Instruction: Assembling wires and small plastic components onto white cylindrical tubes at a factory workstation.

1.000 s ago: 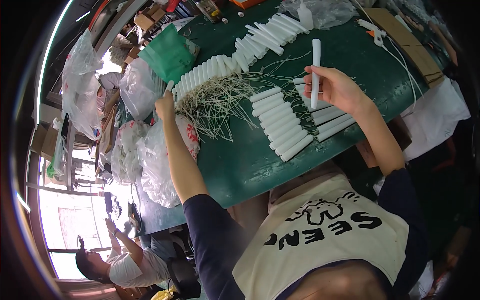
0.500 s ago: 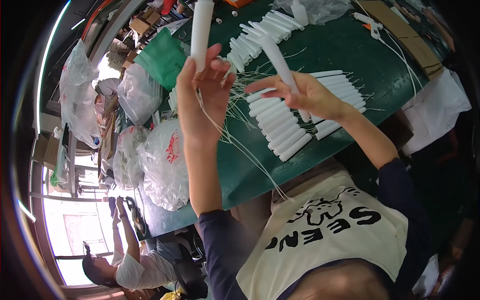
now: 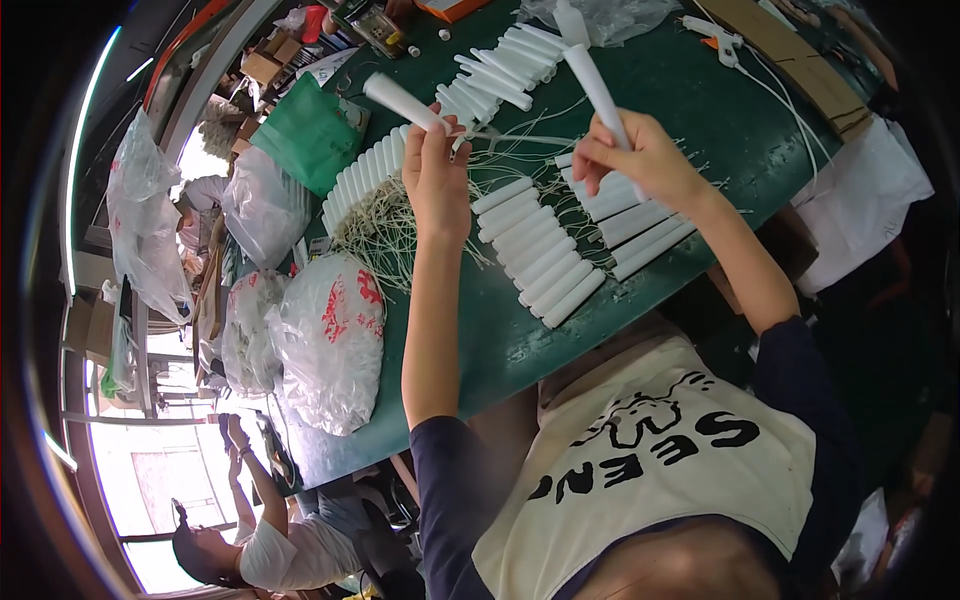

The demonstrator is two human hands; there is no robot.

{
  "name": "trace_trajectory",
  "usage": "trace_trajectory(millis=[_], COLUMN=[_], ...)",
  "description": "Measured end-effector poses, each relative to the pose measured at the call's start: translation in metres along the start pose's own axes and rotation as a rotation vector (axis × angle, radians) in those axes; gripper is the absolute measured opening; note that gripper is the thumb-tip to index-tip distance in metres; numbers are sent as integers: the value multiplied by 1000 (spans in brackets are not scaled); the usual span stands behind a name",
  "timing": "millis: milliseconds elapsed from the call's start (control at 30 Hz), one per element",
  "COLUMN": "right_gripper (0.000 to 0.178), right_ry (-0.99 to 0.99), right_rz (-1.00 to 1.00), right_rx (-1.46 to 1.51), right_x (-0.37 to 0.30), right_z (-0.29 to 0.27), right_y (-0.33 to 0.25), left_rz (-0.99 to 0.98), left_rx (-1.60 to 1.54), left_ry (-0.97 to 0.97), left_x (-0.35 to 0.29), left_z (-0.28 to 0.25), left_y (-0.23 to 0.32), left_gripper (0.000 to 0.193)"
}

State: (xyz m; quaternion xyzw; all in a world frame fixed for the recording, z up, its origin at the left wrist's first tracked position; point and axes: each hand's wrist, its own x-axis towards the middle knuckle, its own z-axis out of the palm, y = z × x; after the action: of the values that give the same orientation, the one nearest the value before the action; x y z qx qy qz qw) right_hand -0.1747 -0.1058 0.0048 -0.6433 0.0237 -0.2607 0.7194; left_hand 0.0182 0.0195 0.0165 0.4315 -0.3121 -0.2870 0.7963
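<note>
Nearest, the scuffed green surface carries a front row of white tubes, laid side by side, apparently to stay aligned; a second row lies just to its right, partly behind the right hand, with thin wires between the rows. The right fingers are closed around the lower half of a single tube, held steeply with its far end leaning left, seemingly to keep it off the rows. Farther left, the left hand has its fingers gripping another tube by its right end, the other end tipped far and left, perhaps so the pale wire trails free. A puffy, crinkled plastic bag sits to the left. Beyond, springy cream wires tangle beside a curved bank of smooth, matte cylinders, near a creased green bag. Farthest are a white bottle and, right, a white glue gun.
</note>
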Motion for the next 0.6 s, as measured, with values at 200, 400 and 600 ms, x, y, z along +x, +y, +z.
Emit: trace_trajectory(millis=[200, 400, 600], right_gripper=[26, 26, 10], right_ry=[121, 145, 162], right_rz=[-39, 5, -42], right_rx=[-309, -504, -651], right_x=[3, 4, 2], right_z=[-45, -57, -59], right_y=[-2, 3, 3], left_rz=[-124, -183, -85], left_rx=[454, 691, 905], left_ry=[-178, -203, -254], left_x=[4, 7, 13], left_z=[-42, -67, -82], left_y=[-26, -40, -47], left_gripper=[28, 35, 30])
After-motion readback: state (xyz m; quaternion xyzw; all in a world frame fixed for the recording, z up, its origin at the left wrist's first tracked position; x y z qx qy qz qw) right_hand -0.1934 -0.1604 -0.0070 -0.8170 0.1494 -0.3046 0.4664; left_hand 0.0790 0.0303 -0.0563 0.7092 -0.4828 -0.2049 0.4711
